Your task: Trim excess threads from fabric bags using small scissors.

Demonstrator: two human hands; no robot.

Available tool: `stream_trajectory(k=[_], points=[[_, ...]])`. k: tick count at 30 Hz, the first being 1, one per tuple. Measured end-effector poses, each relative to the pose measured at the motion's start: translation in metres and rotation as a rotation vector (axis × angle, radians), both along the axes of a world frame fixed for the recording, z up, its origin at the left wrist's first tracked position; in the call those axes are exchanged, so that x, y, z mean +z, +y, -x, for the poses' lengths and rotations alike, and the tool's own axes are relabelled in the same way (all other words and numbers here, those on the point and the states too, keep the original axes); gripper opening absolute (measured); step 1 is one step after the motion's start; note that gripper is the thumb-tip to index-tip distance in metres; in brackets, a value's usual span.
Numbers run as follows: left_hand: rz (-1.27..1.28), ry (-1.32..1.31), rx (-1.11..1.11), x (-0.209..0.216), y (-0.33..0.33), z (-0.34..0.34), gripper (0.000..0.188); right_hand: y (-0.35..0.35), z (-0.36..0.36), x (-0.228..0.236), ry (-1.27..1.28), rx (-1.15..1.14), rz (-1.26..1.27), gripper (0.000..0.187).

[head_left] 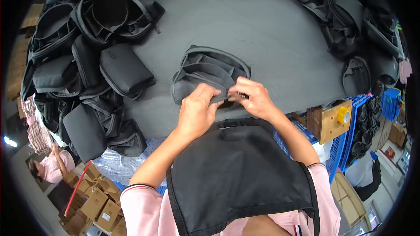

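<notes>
An unzipped black pouch [205, 63] with inner dividers lies on the dark table in front of me, its opening facing up. My left hand [197, 107] pinches the pouch's near edge, thumb and fingers pressed together. Just to its right, my right hand [253, 98] grips the same edge near the corner, its fingertips slightly blurred. Both hands almost meet at the rim. What exactly sits between the right fingertips is too small to make out.
Black pouches [127, 70] are heaped along the table's left side, some open, some closed. Another pile of pouches [345, 13] stands at the far right. Below the right edge are blue crates [341, 148] and a wooden board [334, 122] with a yellow tape roll. Cardboard boxes [94, 203] stand lower left, near another person [54, 166].
</notes>
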State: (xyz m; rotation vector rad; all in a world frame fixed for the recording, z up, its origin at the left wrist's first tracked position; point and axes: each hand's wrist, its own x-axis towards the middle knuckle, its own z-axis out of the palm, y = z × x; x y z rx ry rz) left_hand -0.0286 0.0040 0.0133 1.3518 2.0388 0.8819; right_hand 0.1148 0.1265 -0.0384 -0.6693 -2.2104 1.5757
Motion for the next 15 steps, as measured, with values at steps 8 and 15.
stream_trajectory(k=[8,15], points=[[0.655,-0.890,-0.235,-0.019,-0.007,0.017,0.017,0.012,-0.016,0.011,-0.039,0.419,0.159,0.013],[0.353,-1.326,0.042,-0.026,0.001,-0.005,0.025,-0.027,-0.039,0.037,-0.132,-0.385,-0.005,0.026]])
